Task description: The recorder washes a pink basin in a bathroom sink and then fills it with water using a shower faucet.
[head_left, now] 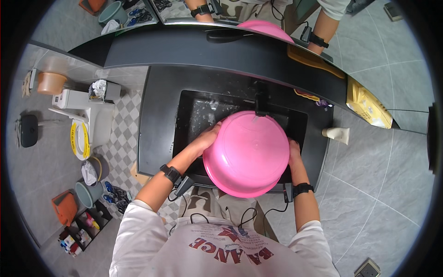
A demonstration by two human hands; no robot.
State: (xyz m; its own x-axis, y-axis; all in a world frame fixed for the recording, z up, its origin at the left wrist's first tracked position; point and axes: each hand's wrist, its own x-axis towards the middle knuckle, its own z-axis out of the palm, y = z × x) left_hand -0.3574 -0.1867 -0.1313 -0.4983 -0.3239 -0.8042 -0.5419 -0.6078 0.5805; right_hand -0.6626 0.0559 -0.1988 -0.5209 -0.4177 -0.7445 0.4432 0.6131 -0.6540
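Note:
A pink plastic basin point(249, 152) is tilted over the sink, its outer bottom facing up and its rim towards me. My left hand point(208, 136) grips its left side, and my right hand point(294, 150) holds the right side; fingers of both are partly hidden. The black faucet point(261, 100) reaches over the basin's far edge. A pale streak below the spout may be water. Under the basin is a black rectangular sink point(204, 114), with whitish wet spots on its floor.
A dark shelf point(173, 52) beneath a mirror overhangs the far counter, carrying a wooden comb point(311, 62) and a yellow tissue pack point(368, 104). A cream tube point(336, 134) is right of the sink. To the left stand a toilet point(100, 121) and a grey-blue bucket point(89, 194).

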